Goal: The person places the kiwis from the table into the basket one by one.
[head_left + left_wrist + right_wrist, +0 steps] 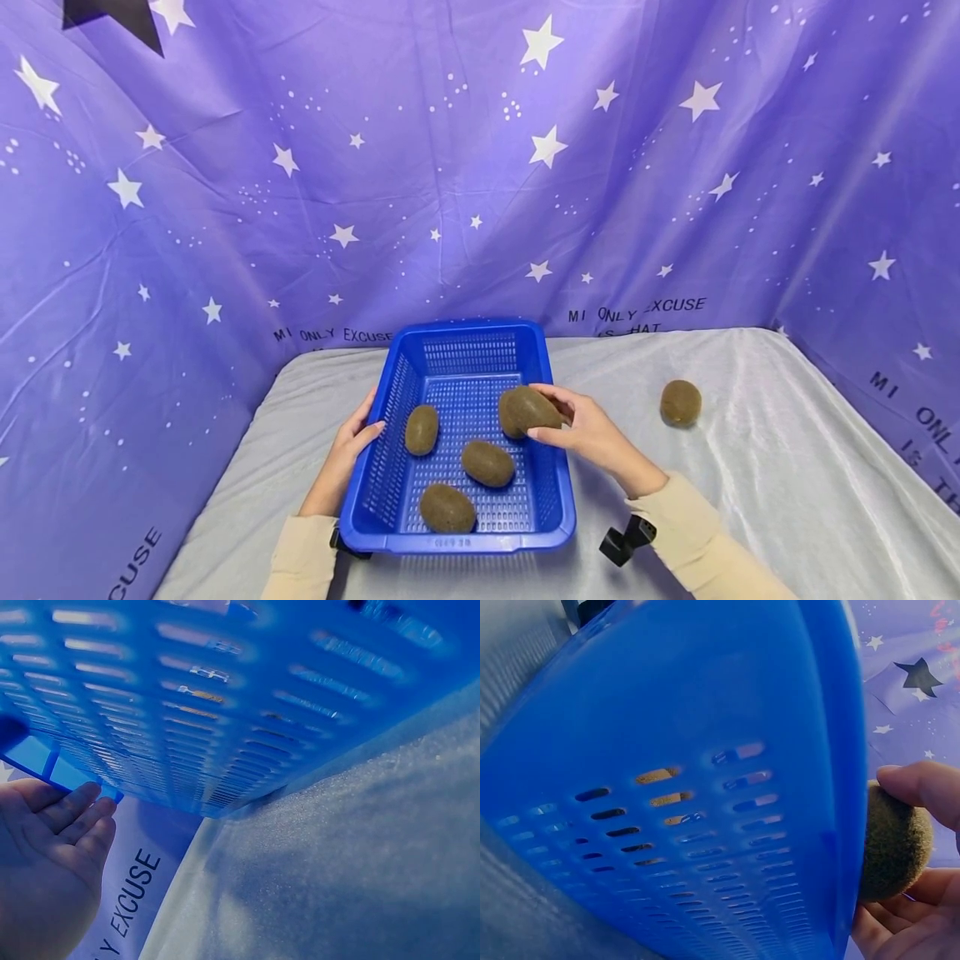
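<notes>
A blue plastic basket [457,543] with slotted walls stands on the cloth-covered table. At its left rim, my left hand [351,446] grips the edge, thumb on top and fingers outside; the left wrist view shows those fingers [86,814] at the rim. My right hand [581,425] holds a brown kiwi [536,410] between thumb and fingers over the basket's right side, also visible as the fuzzy kiwi [896,844] past the rim. Another kiwi [507,414] is partly hidden behind it. Inside lie more kiwis: one at left [422,430], one mid-basket [487,463], one near the front [447,508].
A single kiwi [681,403] sits on the grey-white cloth [757,467] to the right of the basket. A purple star-patterned curtain [450,183] encloses the table at the back and sides. A black wrist device [628,540] hangs at the right cuff.
</notes>
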{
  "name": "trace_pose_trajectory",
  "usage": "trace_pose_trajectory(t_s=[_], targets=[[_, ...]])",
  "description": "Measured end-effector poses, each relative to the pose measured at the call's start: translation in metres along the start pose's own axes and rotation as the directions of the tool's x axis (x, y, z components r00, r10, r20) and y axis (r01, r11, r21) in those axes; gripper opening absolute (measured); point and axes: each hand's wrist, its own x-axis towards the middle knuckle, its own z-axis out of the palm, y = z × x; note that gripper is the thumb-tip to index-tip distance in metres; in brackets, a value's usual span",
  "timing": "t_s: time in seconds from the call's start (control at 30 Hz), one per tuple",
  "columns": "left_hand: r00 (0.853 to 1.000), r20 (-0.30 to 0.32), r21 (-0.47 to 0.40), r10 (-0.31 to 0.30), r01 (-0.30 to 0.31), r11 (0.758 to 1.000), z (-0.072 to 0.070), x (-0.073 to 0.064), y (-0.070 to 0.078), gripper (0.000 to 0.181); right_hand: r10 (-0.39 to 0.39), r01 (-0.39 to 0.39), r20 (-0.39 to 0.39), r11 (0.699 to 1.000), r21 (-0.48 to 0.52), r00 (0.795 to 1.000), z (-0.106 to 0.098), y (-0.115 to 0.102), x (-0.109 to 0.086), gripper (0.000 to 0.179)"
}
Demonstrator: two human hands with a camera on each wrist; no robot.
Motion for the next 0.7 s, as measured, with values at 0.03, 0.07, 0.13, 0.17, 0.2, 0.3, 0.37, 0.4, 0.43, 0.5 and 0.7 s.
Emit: trace_pose_trajectory(t_s=[0.03,0.07,0.13,0.17,0.2,0.3,0.37,0.4,0.43,0.5,0.7], targets=[[1.0,0.0,0.001,0.002,-0.002,1.0,-0.0001,-0.0001,0.0,0.062,0.003,-0.003,0.007,1.0,0.0,1.0,0.0006,-0.0001,0.0,0.061],[1.0,0.0,0.002,0.002,-0.002,1.0,-0.0003,-0.0001,-0.0001,0.062,0.008,-0.008,0.014,1.0,-0.002,1.0,0.0012,-0.0003,0.0,0.061],[1.0,0.001,0.003,-0.001,0.001,1.0,-0.0007,-0.0001,-0.0004,0.062,0.021,-0.021,0.024,1.0,-0.006,0.999,0.0023,-0.0007,0.0,0.063],[1.0,0.0,0.008,0.003,-0.003,1.0,-0.0009,-0.0001,-0.0007,0.062,0.028,-0.028,0.027,1.0,-0.011,0.999,0.0029,-0.001,0.0001,0.063],[1.0,0.002,0.008,0.003,-0.003,1.0,-0.0012,-0.0001,-0.0009,0.062,0.035,-0.035,0.029,0.999,-0.013,0.999,0.0035,-0.0013,0.0,0.064],[1.0,0.0,0.015,0.009,-0.009,1.0,-0.0009,0.0006,-0.0011,0.062,0.046,-0.045,0.033,0.998,-0.036,0.998,0.0038,-0.0022,0.0,0.065],[1.0,-0.003,0.02,0.001,-0.001,1.0,-0.0006,0.0006,-0.0007,0.063,0.051,-0.049,0.035,0.998,-0.039,0.998,0.0039,-0.0026,0.0,0.066],[1.0,-0.006,0.021,-0.005,0.005,1.0,-0.0005,0.0005,-0.0003,0.063,0.049,-0.047,0.036,0.998,-0.038,0.998,0.0038,-0.0026,0.0001,0.066],[1.0,-0.009,0.024,-0.009,0.009,1.0,-0.0003,0.0002,-0.0003,0.063,0.048,-0.046,0.037,0.998,-0.04,0.998,0.0039,-0.0025,0.0,0.066],[1.0,-0.012,0.024,-0.022,0.022,0.999,0.0,-0.0003,0.0001,0.064,0.048,-0.047,0.035,0.998,-0.031,0.998,0.0042,-0.0026,0.0001,0.066],[1.0,-0.009,0.017,-0.027,0.027,0.999,0.0005,-0.0005,0.0008,0.064,0.04,-0.039,0.047,0.999,-0.029,0.998,0.0042,-0.0022,0.001,0.065]])
